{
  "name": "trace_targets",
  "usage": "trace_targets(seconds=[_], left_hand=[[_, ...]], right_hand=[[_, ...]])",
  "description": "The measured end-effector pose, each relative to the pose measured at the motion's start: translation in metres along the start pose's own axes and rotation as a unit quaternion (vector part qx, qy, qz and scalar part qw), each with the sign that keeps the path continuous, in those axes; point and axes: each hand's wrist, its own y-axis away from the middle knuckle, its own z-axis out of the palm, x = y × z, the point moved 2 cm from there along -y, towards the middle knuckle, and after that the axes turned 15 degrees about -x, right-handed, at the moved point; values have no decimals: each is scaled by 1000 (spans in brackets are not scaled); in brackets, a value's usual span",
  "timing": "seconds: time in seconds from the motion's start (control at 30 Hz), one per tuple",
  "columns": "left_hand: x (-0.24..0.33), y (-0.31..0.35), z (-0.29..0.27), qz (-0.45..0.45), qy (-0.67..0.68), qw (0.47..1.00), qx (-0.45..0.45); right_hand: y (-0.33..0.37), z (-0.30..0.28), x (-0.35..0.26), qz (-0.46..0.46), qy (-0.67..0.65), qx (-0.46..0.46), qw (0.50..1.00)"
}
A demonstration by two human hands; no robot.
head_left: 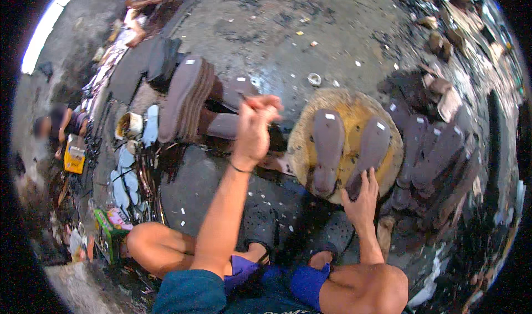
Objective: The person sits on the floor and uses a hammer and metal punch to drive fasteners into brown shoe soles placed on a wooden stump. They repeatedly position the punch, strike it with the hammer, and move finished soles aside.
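Observation:
Two dark brown shoe soles lie side by side on a round, yellowish-brown block [302,114], each with a small white label. The left sole [328,148] lies untouched. At the heel of the right sole [372,145], my right hand [363,200] rests with its fingers stretched and apart, touching it. My left hand [256,125] is raised to the left of the block, fingers curled together; whatever they hold is too small and blurred to name. Behind it is a stack of brown soles [185,101], with another sole [238,89] close by.
More labelled soles [435,148] are piled right of the block. Light blue cut-outs [124,175] and a crusted tub [128,125] lie left. A small white cup [314,80] stands behind the block. Another person [61,120] is at far left, near a yellow box [74,154].

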Motion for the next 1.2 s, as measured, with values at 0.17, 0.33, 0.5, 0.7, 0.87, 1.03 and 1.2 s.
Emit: trace_targets(seconds=[0.17, 0.33, 0.5, 0.7, 0.87, 1.03, 1.2], left_hand=[[78, -10, -203, -78, -672, 716, 173], [63, 1, -251, -268, -610, 740, 97], [53, -1, -226, -249, -639, 718, 120], [59, 3, -228, -244, -654, 705, 125], [65, 8, -251, -231, -653, 708, 138], [89, 1, -233, -230, -617, 732, 175], [113, -9, -228, -226, -620, 734, 163]], right_hand=[[7, 8, -47, -120, -136, 20, 983], [-4, 39, -70, -85, -11, -63, 994], [17, -12, -45, -136, -37, 78, 987], [64, -138, 19, -36, 105, 308, 945], [65, -175, 33, 161, 287, 248, 911], [22, -138, -33, -34, 99, 188, 977], [-16, -102, -83, -139, -15, 45, 989]])
